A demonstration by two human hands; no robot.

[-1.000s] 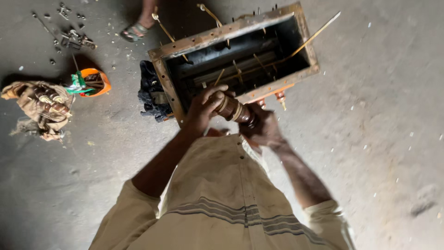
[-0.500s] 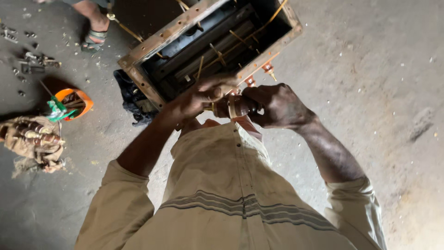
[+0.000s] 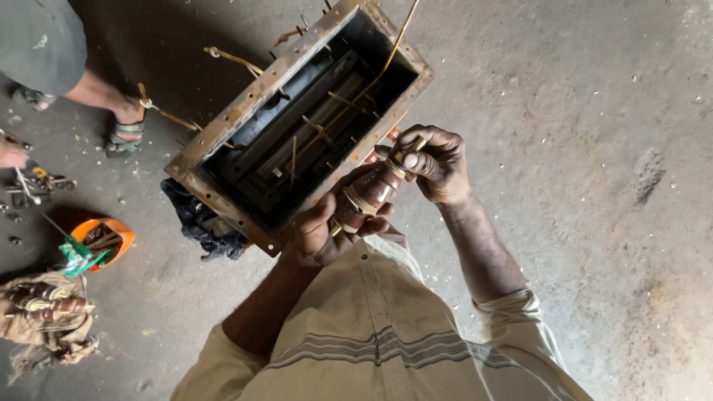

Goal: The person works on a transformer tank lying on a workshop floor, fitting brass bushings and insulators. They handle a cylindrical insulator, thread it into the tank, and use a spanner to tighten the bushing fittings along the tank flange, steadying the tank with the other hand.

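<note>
Above the concrete floor (image 3: pixel 594 148), close to the person's chest, the left hand (image 3: pixel 327 230) is wrapped around a brown ribbed bushing (image 3: pixel 371 189), holding it tilted. The right hand (image 3: pixel 438 163) pinches the brass stud (image 3: pixel 407 154) at the bushing's upper end between its fingertips. Just beyond both hands lies an open rusty metal tank (image 3: pixel 297 126) with copper leads inside. A dark rag (image 3: pixel 197 223) lies beside the tank, an orange bowl (image 3: pixel 100 238) farther left.
</note>
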